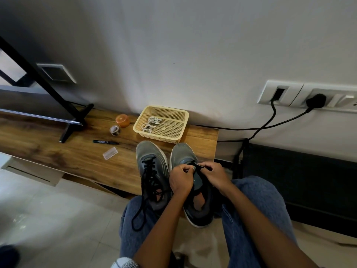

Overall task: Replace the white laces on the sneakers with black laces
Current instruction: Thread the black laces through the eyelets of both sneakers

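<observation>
Both hands work at the right-hand shoe: the left hand (180, 177) and the right hand (214, 176) each pinch a stretch of thin black lace (199, 167) over its lower eyelets, fingers curled tight. They sit above the long wood-grain bench (77, 151), where the grey mesh sneaker on the right (195, 206) stands beside its already black-laced twin (152, 171). Behind, the cream plastic basket (179, 130) holds the removed white laces (151, 123). Likely trouble: uneven pulling could leave one end too short, or a skipped eyelet; the left shoe's dangling lace may snag a knee.
</observation>
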